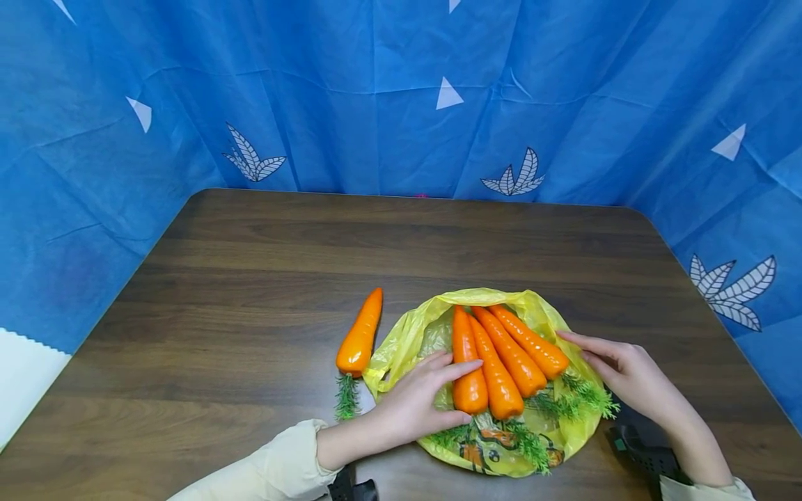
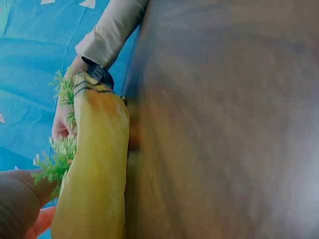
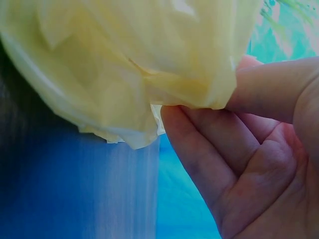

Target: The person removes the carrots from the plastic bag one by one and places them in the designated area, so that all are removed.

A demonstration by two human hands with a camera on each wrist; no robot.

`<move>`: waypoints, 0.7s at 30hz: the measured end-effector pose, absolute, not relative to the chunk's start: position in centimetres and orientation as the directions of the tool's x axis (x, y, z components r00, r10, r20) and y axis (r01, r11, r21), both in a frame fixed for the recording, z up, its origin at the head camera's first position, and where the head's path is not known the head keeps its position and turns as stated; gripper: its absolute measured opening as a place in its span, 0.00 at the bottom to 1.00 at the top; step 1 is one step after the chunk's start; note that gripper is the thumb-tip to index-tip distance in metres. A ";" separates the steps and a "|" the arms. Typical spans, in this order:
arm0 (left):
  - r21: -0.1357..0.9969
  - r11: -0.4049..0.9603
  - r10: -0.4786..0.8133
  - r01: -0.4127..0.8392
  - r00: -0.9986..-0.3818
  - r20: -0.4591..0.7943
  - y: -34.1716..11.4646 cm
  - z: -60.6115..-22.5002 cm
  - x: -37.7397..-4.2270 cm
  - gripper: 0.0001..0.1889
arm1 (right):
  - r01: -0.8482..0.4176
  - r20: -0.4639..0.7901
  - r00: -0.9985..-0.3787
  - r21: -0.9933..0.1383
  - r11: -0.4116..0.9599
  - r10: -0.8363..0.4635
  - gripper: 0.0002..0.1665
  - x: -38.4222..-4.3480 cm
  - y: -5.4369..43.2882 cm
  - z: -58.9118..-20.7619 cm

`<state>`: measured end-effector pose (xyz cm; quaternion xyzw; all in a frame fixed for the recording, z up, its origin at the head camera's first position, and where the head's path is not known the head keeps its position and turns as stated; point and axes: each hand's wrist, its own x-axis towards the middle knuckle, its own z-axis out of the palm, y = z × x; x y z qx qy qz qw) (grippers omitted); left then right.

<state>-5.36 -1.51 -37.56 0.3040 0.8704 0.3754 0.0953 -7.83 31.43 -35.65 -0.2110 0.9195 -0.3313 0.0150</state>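
A yellow plastic bag (image 1: 401, 341) lies spread open on the table, with several orange carrots (image 1: 514, 355) side by side in it, tips pointing away and green leafy tops toward the person. My left hand (image 1: 422, 400) reaches in over the bag's left side. Its straight fingers lie across the leftmost carrot (image 1: 464, 334), the thumb near that carrot's thick end. At the bag's right rim, my right hand (image 1: 633, 379) pinches the thin plastic (image 3: 194, 84) between thumb and fingers. Another carrot (image 1: 362, 337) lies outside, just left of the bag.
The brown wooden table (image 1: 250, 278) has rounded far corners. A blue patterned curtain (image 1: 376, 104) hangs around its back and sides. At the left edge shows a white cloth (image 1: 25, 383). Dark wrist devices (image 1: 645, 445) sit under both wrists.
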 end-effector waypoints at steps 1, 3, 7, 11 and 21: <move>0.709 0.537 0.597 0.457 -0.800 0.063 -1.4 -37.6 -5.3 0.36 | -0.375 0.109 -0.912 -0.614 0.694 -0.396 0.24 -7.8 31.4 -35.6; 0.704 0.543 0.588 0.457 -0.806 0.069 -1.3 -37.7 -5.2 0.36 | -0.372 0.108 -0.913 -0.611 0.699 -0.392 0.24 -7.8 31.3 -35.7; 0.696 0.547 0.577 0.465 -0.812 0.089 -1.1 -37.9 -5.0 0.34 | -0.369 0.104 -0.915 -0.608 0.703 -0.390 0.24 -7.8 31.2 -35.7; 0.678 0.550 0.573 0.488 -0.811 0.119 -0.8 -38.1 -4.9 0.33 | -0.375 0.108 -0.912 -0.611 0.698 -0.396 0.25 -7.7 31.2 -35.7; 0.705 0.521 0.551 0.481 -0.820 0.153 -0.7 -38.1 -5.2 0.31 | -0.391 0.122 -0.906 -0.607 0.692 -0.405 0.25 -7.8 31.2 -35.7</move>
